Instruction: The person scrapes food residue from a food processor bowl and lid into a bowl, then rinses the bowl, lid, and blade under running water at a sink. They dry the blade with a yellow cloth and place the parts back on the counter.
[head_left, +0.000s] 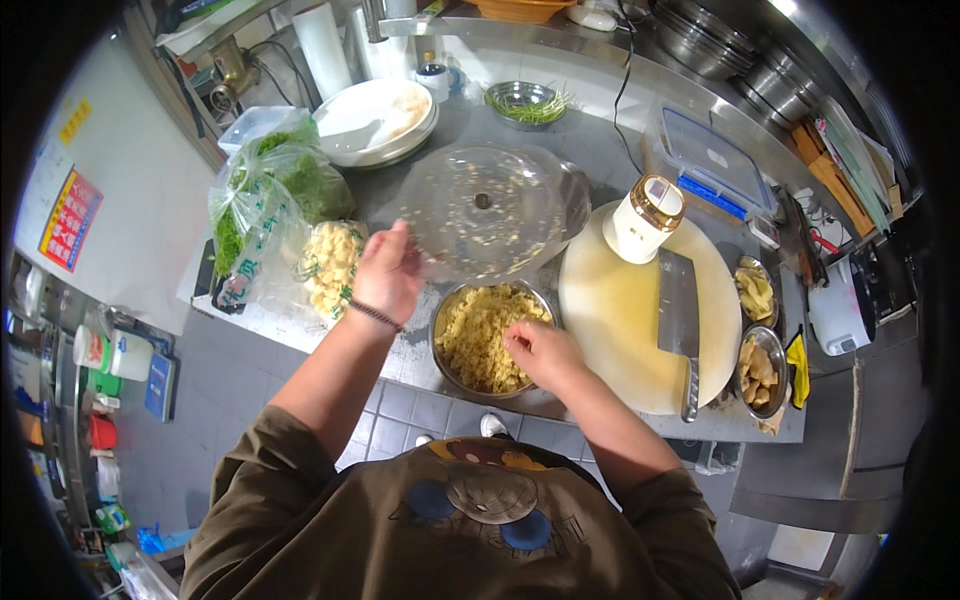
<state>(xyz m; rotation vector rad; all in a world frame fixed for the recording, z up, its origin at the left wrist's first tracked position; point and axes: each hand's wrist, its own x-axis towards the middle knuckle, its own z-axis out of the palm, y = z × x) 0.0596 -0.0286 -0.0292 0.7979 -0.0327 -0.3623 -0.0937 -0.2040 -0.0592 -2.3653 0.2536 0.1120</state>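
Observation:
My left hand (390, 274) grips the near left rim of a clear food-chopper bowl (487, 240), tilted so I see its dark central hub. Pale chopped bits cling to its wall. Just below it stands a steel bowl (437, 358) heaped with minced garlic (484, 337). Over the right side of that heap is my right hand (544, 352), fingers curled, and whether anything is between them is hidden. A knotted plastic bag of peeled garlic cloves (331, 266) lies left of my left hand. Right of the bowls, a cleaver (677, 304) rests on a round chopping board (615, 330).
A white-and-gold chopper motor unit (645, 217) stands on the board. Bagged greens (300, 176) and stacked white plates (375, 124) are at the back left. Small steel dishes of sliced food (757, 371) line the right edge. A lidded plastic box (709, 161) sits behind.

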